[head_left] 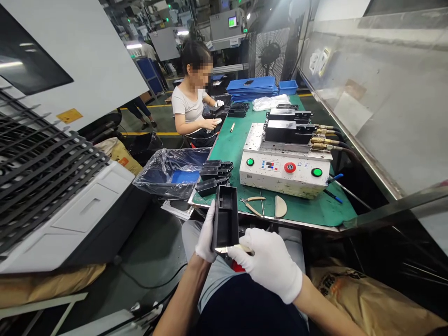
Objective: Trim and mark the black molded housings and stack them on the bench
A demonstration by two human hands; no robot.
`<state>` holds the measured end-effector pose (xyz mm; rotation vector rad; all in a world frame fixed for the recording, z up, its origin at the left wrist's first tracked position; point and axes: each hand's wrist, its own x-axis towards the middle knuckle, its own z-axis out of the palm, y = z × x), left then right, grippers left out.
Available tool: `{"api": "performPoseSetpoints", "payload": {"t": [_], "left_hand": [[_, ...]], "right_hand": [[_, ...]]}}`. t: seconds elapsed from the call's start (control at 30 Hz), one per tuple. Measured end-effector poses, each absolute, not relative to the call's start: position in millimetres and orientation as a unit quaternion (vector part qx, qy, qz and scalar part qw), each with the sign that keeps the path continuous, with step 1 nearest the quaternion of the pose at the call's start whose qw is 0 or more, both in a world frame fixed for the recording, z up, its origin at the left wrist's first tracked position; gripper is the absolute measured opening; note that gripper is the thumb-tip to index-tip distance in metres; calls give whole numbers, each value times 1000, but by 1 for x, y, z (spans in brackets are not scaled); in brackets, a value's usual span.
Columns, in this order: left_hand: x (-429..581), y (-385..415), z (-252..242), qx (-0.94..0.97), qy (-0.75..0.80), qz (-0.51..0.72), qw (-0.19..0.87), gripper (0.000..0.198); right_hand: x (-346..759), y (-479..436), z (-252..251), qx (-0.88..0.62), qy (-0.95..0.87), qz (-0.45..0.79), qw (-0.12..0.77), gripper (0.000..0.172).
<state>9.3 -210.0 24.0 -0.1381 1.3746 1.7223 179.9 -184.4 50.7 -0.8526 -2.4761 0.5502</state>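
Note:
A black plastic box, its open side toward me, is held over my lap. My left hand, in a white glove, grips it along its left side. In my gloved right hand is a knife with a pale handle. Its blade lies across the near end of the box, pointing left. Just past the box, several similar black boxes rest at the table's left corner. Cutting pliers and a beige half-round piece lie near the table's front edge.
On the green table stands a white machine with buttons, hoses and black boxes on top. A co-worker sits across on the left, handling a black part. A plastic-lined bin stands left of the table. Blue sheets are stacked at the back.

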Motion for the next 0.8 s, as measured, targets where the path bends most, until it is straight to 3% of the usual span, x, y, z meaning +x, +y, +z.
{"api": "performPoseSetpoints", "payload": {"t": [0.33, 0.8], "left_hand": [[12, -210, 25, -42, 490, 668, 559, 44], [12, -215, 19, -22, 530, 675, 512, 41]], "right_hand": [[178, -185, 46, -299, -893, 180, 285, 69], [176, -179, 46, -315, -894, 131, 292, 65]]}}
